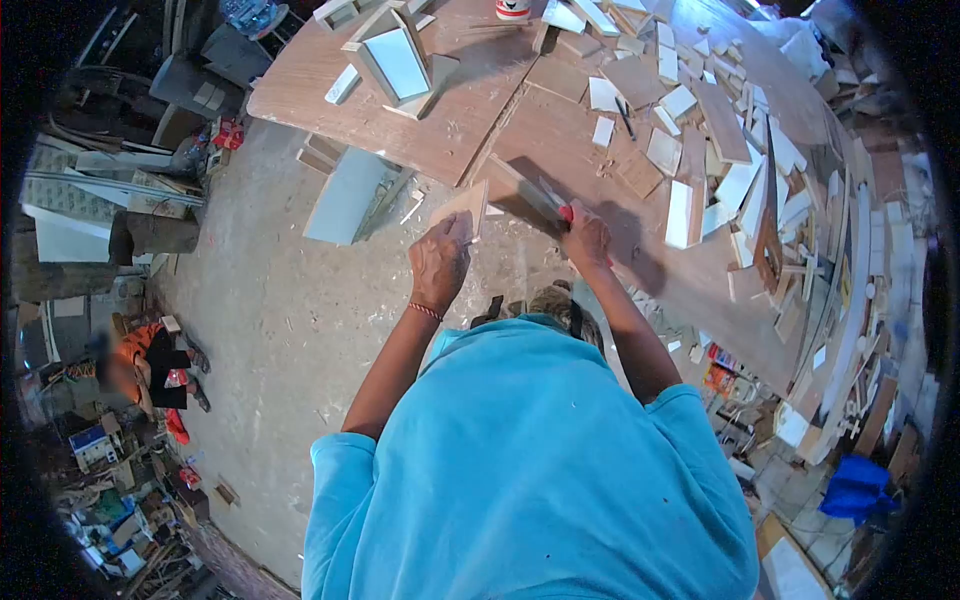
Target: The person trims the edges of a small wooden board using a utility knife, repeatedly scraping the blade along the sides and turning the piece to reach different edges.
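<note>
My left hand (pixel 440 262) grips a small flat wooden board (pixel 466 211), held upright just off the table's front edge. My right hand (pixel 587 238) is closed on a red-handled tool (pixel 566 213), whose thin metal blade points up and left. Close to that blade, a longer wooden board (pixel 524 192) leans at the table edge, between my two hands. The lower fingers of both hands are partly hidden.
The wooden table (pixel 380 130) carries a wooden frame box (pixel 397 65) at the back left and scattered wood offcuts (pixel 680 100) on the right. A pale panel (pixel 345 195) stands below the left edge. Another person (pixel 150 365) is low at the far left.
</note>
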Demonstrator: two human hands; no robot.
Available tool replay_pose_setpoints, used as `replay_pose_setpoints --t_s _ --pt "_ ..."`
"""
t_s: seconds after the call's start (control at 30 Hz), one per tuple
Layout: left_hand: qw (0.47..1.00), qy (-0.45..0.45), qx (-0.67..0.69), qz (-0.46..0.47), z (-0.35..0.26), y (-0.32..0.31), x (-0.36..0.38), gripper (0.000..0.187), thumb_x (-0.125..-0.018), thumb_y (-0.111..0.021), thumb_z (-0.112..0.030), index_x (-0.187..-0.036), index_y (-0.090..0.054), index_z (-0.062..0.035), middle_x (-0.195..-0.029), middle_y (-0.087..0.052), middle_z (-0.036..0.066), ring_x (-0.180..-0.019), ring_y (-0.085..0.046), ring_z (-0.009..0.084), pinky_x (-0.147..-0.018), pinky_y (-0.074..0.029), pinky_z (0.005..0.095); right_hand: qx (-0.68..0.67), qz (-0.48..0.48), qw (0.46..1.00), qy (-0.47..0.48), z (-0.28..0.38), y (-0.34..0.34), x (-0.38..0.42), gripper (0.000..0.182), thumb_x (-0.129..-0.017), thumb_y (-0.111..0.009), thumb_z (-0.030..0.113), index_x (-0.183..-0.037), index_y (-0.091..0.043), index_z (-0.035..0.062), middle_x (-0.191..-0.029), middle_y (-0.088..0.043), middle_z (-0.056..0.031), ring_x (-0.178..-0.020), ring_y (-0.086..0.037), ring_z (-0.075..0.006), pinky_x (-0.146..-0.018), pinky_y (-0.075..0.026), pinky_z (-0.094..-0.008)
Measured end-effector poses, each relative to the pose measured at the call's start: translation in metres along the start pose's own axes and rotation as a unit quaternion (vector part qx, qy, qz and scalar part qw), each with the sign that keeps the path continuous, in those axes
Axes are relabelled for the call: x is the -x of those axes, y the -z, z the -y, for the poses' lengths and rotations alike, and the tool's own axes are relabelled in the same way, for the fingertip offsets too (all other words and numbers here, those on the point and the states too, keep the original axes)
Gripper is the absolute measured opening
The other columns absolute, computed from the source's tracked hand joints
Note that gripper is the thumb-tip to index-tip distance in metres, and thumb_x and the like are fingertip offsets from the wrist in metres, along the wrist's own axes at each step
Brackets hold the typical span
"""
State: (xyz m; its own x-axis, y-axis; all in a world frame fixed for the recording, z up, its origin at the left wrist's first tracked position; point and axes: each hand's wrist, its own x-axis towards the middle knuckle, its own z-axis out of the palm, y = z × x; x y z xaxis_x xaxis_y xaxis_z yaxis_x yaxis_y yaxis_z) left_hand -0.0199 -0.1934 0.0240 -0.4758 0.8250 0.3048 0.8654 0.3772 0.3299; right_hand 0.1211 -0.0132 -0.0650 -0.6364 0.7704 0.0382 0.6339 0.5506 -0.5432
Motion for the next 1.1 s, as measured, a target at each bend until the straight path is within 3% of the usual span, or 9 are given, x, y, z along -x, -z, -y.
replay_pose_setpoints --t_s 0.23,0.3,0.37,0.43,0.6,0.73,0.93,1.0,1.1 --pt "0.999 -0.025 -0.004 0.042 0.016 -0.008 0.017 0.032 -0.067 -0.052 -0.001 -0.098 -0.057 -0.0003 -0.1 -0.057 0.019 -0.086 -0.058 0.0309 -0.069 -0.049 0.0356 -0.01 0.103 0.991 -0.086 0.006 -0.024 0.009 0.026 -0.068 -0.062 0.02 -0.087 -0.052 0.0046 -0.081 -0.059 -0.019 -0.081 -0.056 -0.036 -0.069 -0.043 -0.0427" --pt "0.998 -0.032 0.006 0.05 0.014 -0.01 0.015 0.036 -0.066 -0.052 0.0 -0.101 -0.057 -0.003 -0.102 -0.057 0.018 -0.087 -0.058 0.03 -0.071 -0.048 0.0349 -0.123 0.075 0.98 -0.137 0.005 -0.018 -0.002 0.033 -0.066 -0.067 0.022 -0.092 -0.056 0.0045 -0.083 -0.06 -0.0198 -0.082 -0.058 -0.0342 -0.07 -0.044 -0.0397" --pt "0.998 -0.037 0.012 0.054 0.011 -0.012 0.01 0.041 -0.064 -0.053 0.001 -0.104 -0.057 -0.0057 -0.104 -0.057 0.017 -0.089 -0.057 0.0291 -0.073 -0.048 0.0342 -0.134 0.066 0.983 -0.111 0.005 -0.004 -0.014 0.034 -0.064 -0.068 0.021 -0.092 -0.057 0.0043 -0.085 -0.06 -0.0197 -0.083 -0.058 -0.0334 -0.07 -0.044 -0.0385" --pt "0.997 -0.056 0.037 0.042 0.005 -0.014 0.004 0.037 -0.064 -0.053 0.003 -0.101 -0.055 0.0012 -0.101 -0.056 0.017 -0.086 -0.057 0.0311 -0.071 -0.048 0.0355 -0.146 0.062 0.984 -0.081 0.002 0.001 -0.031 0.035 -0.063 -0.069 0.021 -0.092 -0.059 0.0041 -0.086 -0.06 -0.0197 -0.083 -0.058 -0.0326 -0.071 -0.044 -0.0374" --pt "0.993 -0.105 -0.006 0.054 -0.005 -0.021 -0.016 0.037 -0.073 -0.047 -0.005 -0.109 -0.049 0.0028 -0.108 -0.052 0.018 -0.095 -0.053 0.0318 -0.078 -0.046 0.0356 -0.016 0.177 0.977 -0.119 -0.031 -0.021 -0.077 0.041 -0.068 -0.063 0.015 -0.103 -0.048 0.0016 -0.1 -0.053 -0.0199 -0.091 -0.053 -0.034 -0.075 -0.042 -0.0382" --pt "0.993 -0.105 -0.021 0.049 -0.009 -0.038 -0.035 0.039 -0.072 -0.048 -0.005 -0.109 -0.049 0.004 -0.108 -0.051 0.019 -0.097 -0.052 0.0317 -0.081 -0.045 0.0356 -0.02 0.105 0.994 -0.014 -0.031 -0.017 -0.084 0.039 -0.069 -0.063 0.019 -0.1 -0.049 0.0011 -0.097 -0.052 -0.0217 -0.088 -0.053 -0.0357 -0.073 -0.042 -0.0408" --pt "0.994 -0.044 -0.012 0.104 -0.028 -0.055 -0.058 0.036 -0.07 -0.049 -0.005 -0.104 -0.049 0.0063 -0.104 -0.052 0.021 -0.094 -0.053 0.0321 -0.077 -0.047 0.0363 0.008 0.139 0.99 -0.02 -0.031 -0.003 -0.072 0.032 -0.083 -0.048 0.027 -0.101 -0.051 0.0008 -0.095 -0.055 -0.0209 -0.087 -0.053 -0.0374 -0.075 -0.041 -0.0439" --pt "0.993 -0.019 -0.022 0.113 -0.033 -0.065 -0.063 0.033 -0.068 -0.05 -0.006 -0.1 -0.049 0.0061 -0.099 -0.053 0.021 -0.089 -0.055 0.032 -0.07 -0.048 0.0369 -0.059 0.156 0.983 0.076 -0.07 -0.039 -0.067 0.035 -0.089 -0.037 0.031 -0.099 -0.051 0.0002 -0.086 -0.055 -0.0203 -0.08 -0.053 -0.0377 -0.069 -0.042 -0.0438" --pt "0.993 -0.017 -0.035 0.115 -0.039 -0.077 -0.076 0.029 -0.068 -0.051 -0.006 -0.095 -0.05 0.0052 -0.092 -0.054 0.02 -0.083 -0.056 0.0306 -0.065 -0.048 0.0379 -0.108 0.224 0.968 0.008 -0.041 -0.001 -0.067 0.032 -0.092 -0.03 0.024 -0.097 -0.048 -0.0011 -0.083 -0.054 -0.0212 -0.076 -0.054 -0.0372 -0.063 -0.043 -0.0432"
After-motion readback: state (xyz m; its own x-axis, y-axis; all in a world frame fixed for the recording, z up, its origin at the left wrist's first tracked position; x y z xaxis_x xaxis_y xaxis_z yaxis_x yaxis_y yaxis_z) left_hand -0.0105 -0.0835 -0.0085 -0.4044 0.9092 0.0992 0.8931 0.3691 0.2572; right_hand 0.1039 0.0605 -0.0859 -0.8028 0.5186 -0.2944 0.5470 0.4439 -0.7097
